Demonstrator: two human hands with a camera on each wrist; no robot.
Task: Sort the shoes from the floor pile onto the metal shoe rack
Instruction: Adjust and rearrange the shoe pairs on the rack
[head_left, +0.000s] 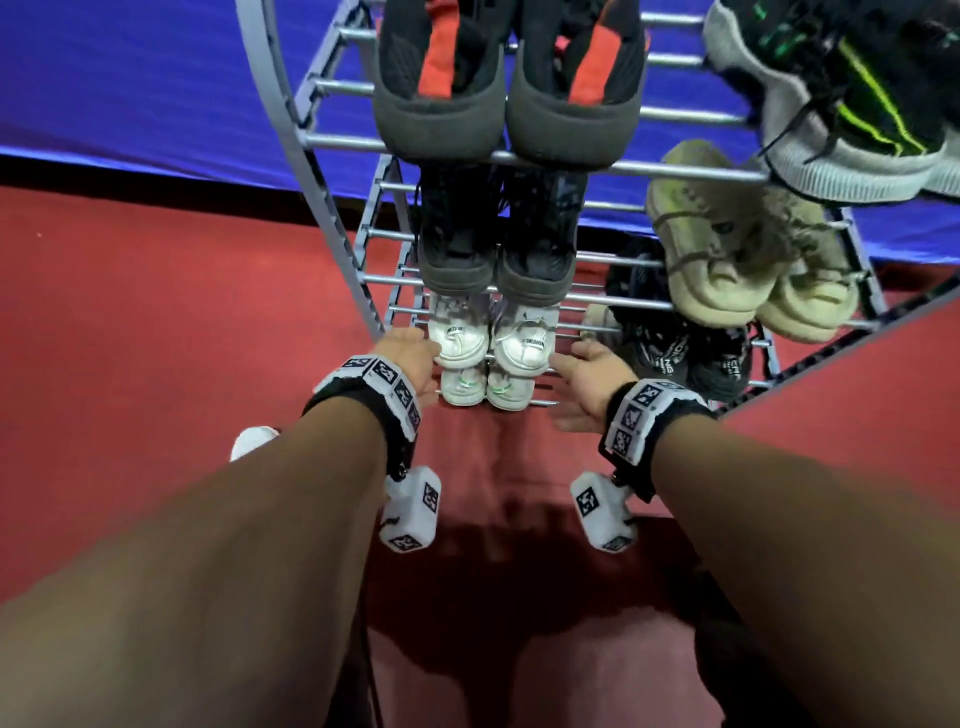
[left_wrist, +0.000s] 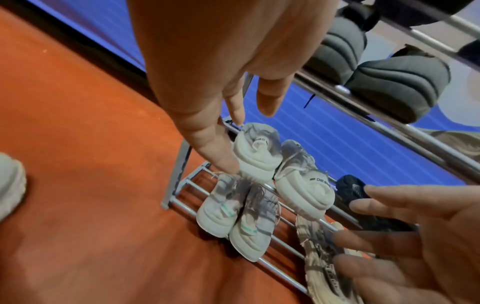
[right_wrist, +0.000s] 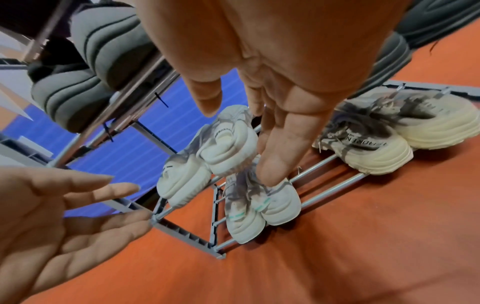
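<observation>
Task's thing: the white sneaker pair (head_left: 491, 343) sits on a low tier of the metal shoe rack (head_left: 332, 140), straight ahead of both wrists and between the two hands
Long axis: each shoe runs away from the person, heels toward the hands, toes toward the blue wall (head_left: 130, 78)
Nearer hand: the left hand (head_left: 410, 364) is just beside the left shoe's heel; in the left wrist view its fingertips (left_wrist: 223, 162) seem to touch that heel, though I cannot be sure of contact
Right hand: the right hand (head_left: 587, 382) stands just beside the right shoe, palm turned inward, slightly farther off than the left
Hand state, left: fingers straight and spread, grasping nothing
Hand state, right: fingers straight and relaxed, grasping nothing
Below the hands: a second white pair with green stripes (head_left: 488, 387) on the bottom tier, heels outward
Right of the right hand: black sneakers (head_left: 691, 353) on the same tier
Judgement: the pair looks set down; any further move would be a squeeze inward to align the heels
</observation>
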